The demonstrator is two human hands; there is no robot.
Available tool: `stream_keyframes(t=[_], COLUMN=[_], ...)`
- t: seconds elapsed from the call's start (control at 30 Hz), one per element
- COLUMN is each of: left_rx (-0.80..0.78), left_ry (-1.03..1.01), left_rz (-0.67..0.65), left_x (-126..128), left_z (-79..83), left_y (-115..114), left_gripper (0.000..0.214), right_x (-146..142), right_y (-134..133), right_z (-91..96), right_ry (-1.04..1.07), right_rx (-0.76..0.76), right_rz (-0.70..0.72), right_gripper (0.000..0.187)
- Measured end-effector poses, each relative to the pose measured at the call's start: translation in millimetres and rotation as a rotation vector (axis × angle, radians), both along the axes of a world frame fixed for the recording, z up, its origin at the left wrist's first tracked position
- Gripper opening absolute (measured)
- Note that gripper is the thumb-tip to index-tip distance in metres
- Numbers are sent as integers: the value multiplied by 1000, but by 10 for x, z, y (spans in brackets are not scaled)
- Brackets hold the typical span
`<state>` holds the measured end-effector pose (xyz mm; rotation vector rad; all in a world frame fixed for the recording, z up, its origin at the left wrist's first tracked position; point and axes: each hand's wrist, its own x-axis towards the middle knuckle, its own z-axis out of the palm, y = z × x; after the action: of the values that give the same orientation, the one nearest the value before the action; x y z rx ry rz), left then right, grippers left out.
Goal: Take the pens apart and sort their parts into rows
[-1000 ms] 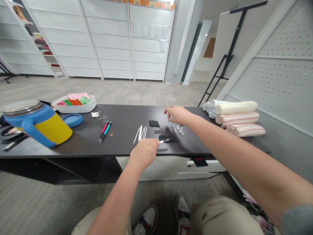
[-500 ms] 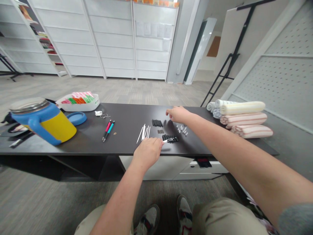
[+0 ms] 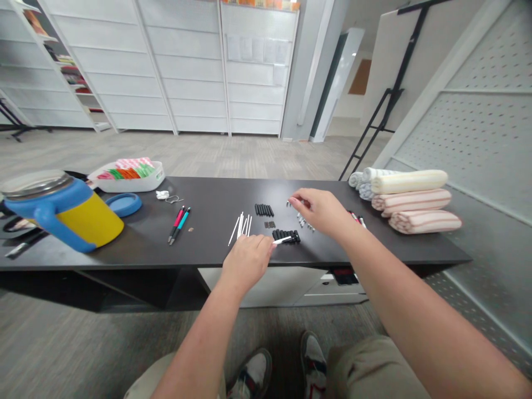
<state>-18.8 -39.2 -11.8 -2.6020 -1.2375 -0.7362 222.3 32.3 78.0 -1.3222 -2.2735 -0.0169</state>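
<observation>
My left hand (image 3: 249,257) is closed round a thin white pen refill (image 3: 283,240), which points right over a row of black pen parts (image 3: 294,236) near the table's front edge. My right hand (image 3: 316,206) is above the small silver-white pen parts (image 3: 302,220), thumb and fingertips pinched together; anything between them is too small to make out. Several loose white refills (image 3: 241,224) lie just beyond my left hand. Between the hands are a row of short black tubes (image 3: 264,210) and a group of small springs (image 3: 270,225).
A red pen (image 3: 177,221) and a teal pen (image 3: 181,224) lie left of the refills. Farther left are a blue-yellow mug (image 3: 89,219), its blue lid (image 3: 124,205) and a white basket (image 3: 160,176). Rolled towels (image 3: 419,200) are stacked at the right.
My right hand has drawn back toward me and slightly right, its fingers now pinched. My left hand keeps the refill, almost in place. The view has shifted slightly.
</observation>
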Motion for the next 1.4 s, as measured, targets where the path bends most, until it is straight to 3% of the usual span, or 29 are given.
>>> stream_keyframes(t=[0.13, 0.27, 0.37, 0.5, 0.73, 1.07, 1.27, 1.4], left_rx=[23, -21, -145, -406, -673, -675, -701, -677], left_ry=[-3, -104, -364, -718, -1006, -1167, -1135, -1078], left_rz=[-7, -76, -121, -58, -46, -85, -97, -83], left_x=[8, 19, -7, -85, -101, -81, -58, -52], left_z=[25, 54, 96, 141, 124, 122, 170, 162], left_y=[-10, -15, -10, 16, 33, 19, -5, 4], left_gripper=[26, 24, 21, 23, 26, 23, 23, 21], right_x=[24, 13, 36, 112, 197, 150, 182, 155], right_y=[-603, -805, -791, -736, -684, -695, -690, -708], right_z=[-276, -559, -659, -665, -708, -725, -801, -763], right_ry=[170, 320, 441, 578, 672, 705, 751, 640], right_rx=[-110, -334, -442, -553, -656, -647, -632, -588], right_rz=[40, 69, 74, 66, 137, 164, 193, 200], right_gripper=[31, 31, 30, 33, 36, 34, 28, 28])
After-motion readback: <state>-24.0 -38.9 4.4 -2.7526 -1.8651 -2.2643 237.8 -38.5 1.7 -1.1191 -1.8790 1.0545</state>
